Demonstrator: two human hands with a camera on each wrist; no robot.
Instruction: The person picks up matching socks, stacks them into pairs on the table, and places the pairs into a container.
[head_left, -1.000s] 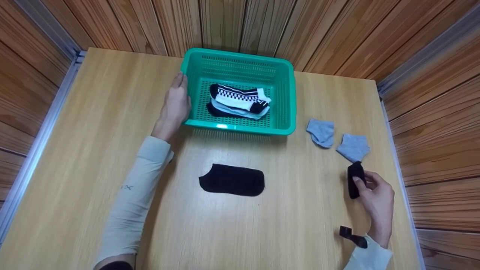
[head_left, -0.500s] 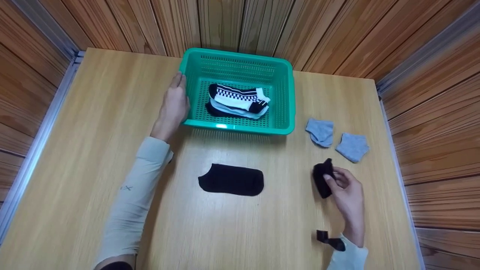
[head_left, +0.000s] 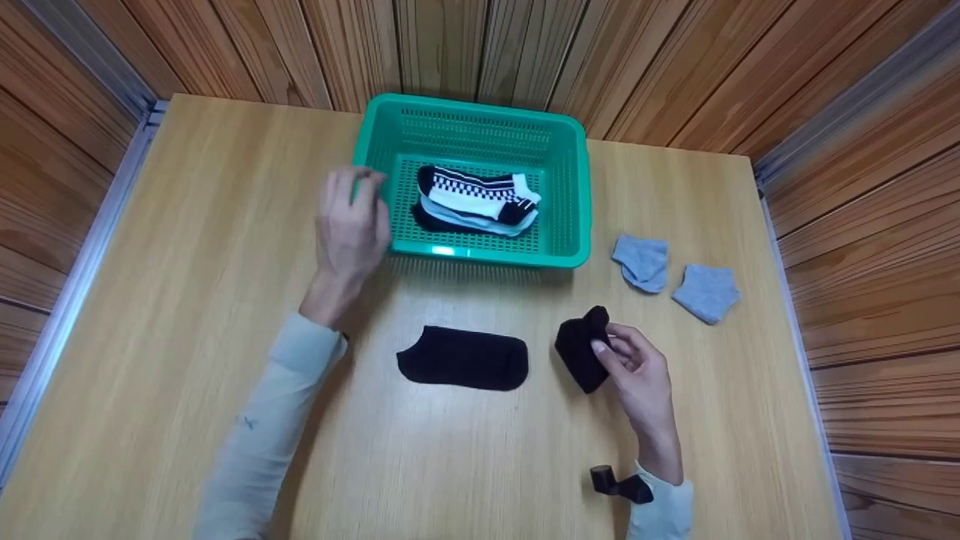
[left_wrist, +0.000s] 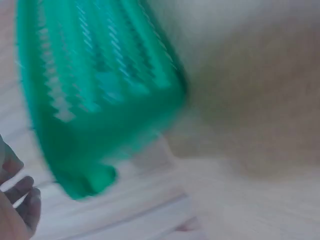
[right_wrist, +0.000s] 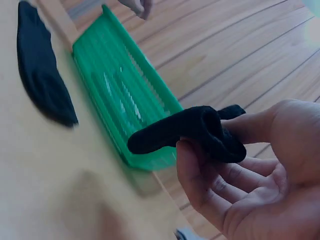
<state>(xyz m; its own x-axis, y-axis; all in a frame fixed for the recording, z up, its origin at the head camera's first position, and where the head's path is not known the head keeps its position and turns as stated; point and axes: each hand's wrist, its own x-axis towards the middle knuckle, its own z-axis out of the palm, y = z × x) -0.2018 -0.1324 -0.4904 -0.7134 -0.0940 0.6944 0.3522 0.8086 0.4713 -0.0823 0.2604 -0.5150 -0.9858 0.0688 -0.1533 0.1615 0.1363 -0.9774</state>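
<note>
My right fingers (right_wrist: 188,170) are pinching a black sock (head_left: 579,351), likely light and soft, best held by its bunched end; my left fingers (head_left: 364,201) are hanging loose beside the basket (head_left: 583,196).

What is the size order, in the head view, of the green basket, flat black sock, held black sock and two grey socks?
1. Green basket
2. Flat black sock
3. Held black sock and two grey socks: too alike to rank; the held one is raised, nearer the camera.
</note>
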